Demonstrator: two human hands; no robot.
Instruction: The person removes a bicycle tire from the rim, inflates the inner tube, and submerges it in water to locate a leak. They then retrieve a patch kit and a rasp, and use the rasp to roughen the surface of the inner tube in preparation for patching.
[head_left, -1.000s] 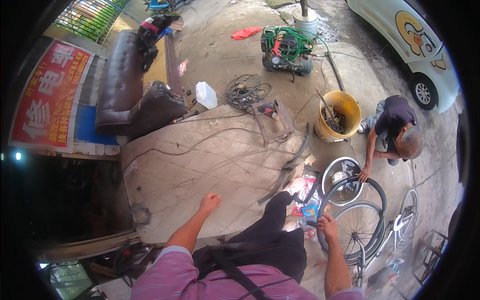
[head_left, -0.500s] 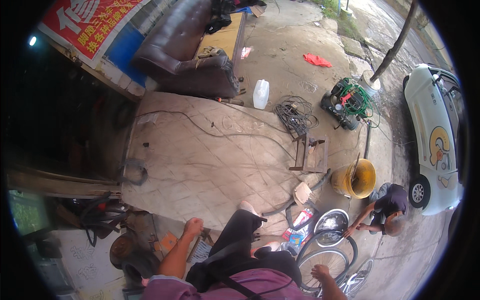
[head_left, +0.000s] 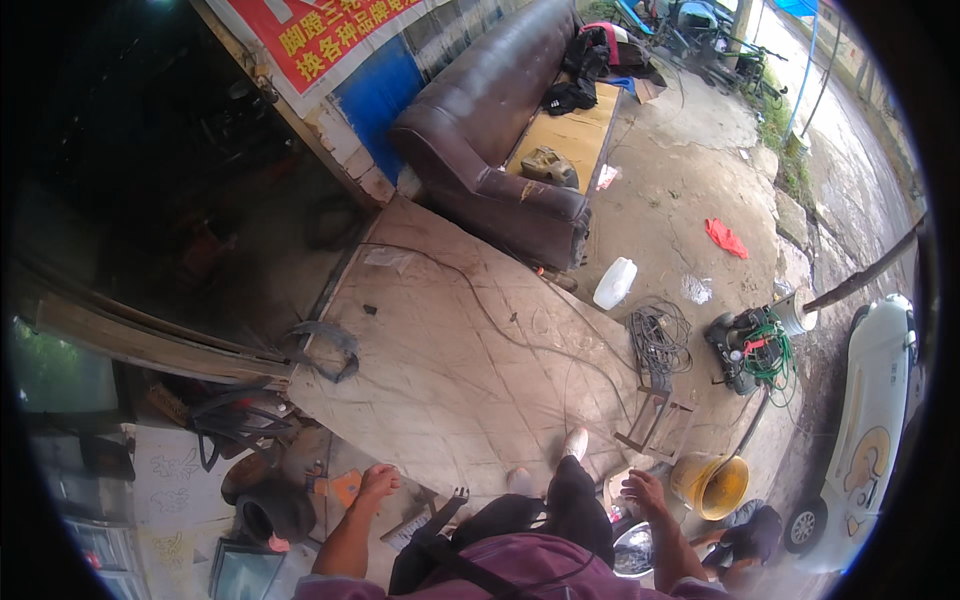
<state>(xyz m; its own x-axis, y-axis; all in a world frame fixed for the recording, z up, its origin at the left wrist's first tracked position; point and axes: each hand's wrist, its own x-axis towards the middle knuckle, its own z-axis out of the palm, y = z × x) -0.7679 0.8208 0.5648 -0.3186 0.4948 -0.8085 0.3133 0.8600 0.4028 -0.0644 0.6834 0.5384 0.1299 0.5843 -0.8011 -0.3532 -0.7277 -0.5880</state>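
My left hand (head_left: 378, 482) hangs in the air at the lower left, fingers loosely bent, with nothing visible in it. Beneath and around it are an orange piece (head_left: 347, 488) and black tires (head_left: 275, 514) on the floor. My right hand (head_left: 642, 490) is raised on the right, its fingers partly spread and nothing in them. It is nearest to a yellow bucket (head_left: 712, 487) and a metal basin (head_left: 632, 550), both apart from it. My forearm partly covers the basin. My feet in light shoes (head_left: 576, 443) stand on the tiled floor.
A brown leather sofa (head_left: 480, 110) stands at the wall. Ahead lie a black hose (head_left: 500, 325), a coiled cable (head_left: 660, 338), a small wooden stool (head_left: 655, 420), a white jug (head_left: 615, 283) and a compressor (head_left: 735, 350). A crouching person (head_left: 750, 540) and a white car (head_left: 860, 440) are right.
My view has turned left, and my legs show a stride forward. The basin, wheel and crouching person have slid toward the lower edge. My right hand has come up from the lower edge.
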